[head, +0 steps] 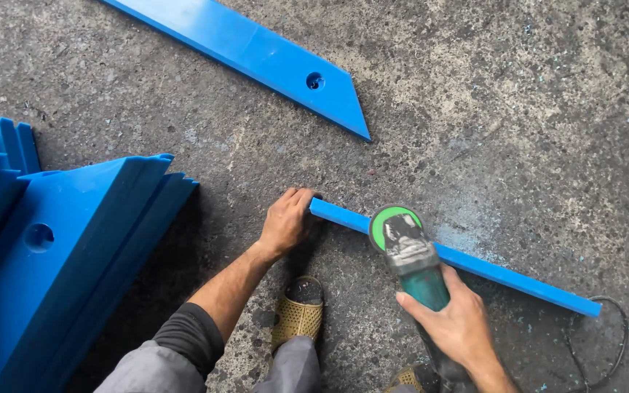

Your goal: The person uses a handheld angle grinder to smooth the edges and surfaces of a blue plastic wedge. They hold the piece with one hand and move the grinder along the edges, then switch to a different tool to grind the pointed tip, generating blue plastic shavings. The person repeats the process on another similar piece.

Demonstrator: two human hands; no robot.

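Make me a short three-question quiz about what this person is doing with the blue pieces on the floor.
1. True or false: the left hand rests on the end of the blue strip.
2. What does the right hand hold?
A. a hammer
B. a grinder
C. a paintbrush
3. Where is the stack of blue panels: left or right of the person?

Key: 1 true; 2 B; 3 left.

- Workshop / fabrication yard, work done at ground level.
- Rough stained concrete floor [518, 109], blue plastic dust specks near right hand [460, 324].
- Angle grinder [405, 247] w/ power cord [613, 349] in that hand.
- Stack of cut blue plastic panels [60, 255] left of left hand [287, 218]; another panel [256, 54] beyond it.
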